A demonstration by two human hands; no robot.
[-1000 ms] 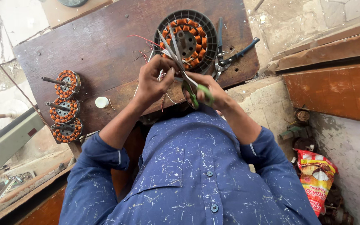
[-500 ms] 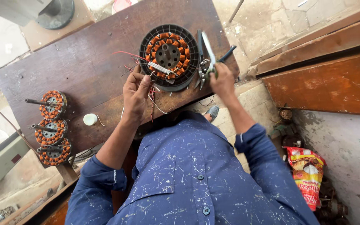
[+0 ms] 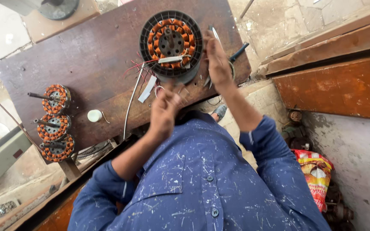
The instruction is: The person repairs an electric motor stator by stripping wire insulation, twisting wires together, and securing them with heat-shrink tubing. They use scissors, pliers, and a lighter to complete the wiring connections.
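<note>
Stator [image 3: 171, 43], black round frame with orange copper windings, sits at the far middle of your dark wooden desk [image 3: 86, 68], with red and white lead wires [image 3: 144, 70] trailing off its near-left side. Your left hand [image 3: 165, 112] is just below the stator at the desk's near edge, fingers curled shut on thin wire ends; motion blur hides exactly what's pinched. Your right hand [image 3: 217, 60] is beside the stator's right rim, fingers flat and extended, gripping nothing I can see, palm facing the stator. Just behind it lie scissors [image 3: 236, 53] with dark handles on the desk. Three smaller orange-wound stators [image 3: 55, 124] on shafts stack along the desk's left edge, a small white cap [image 3: 94, 115] near them. Red and yellow snack bag [image 3: 315, 173] lies on the floor to your right.
</note>
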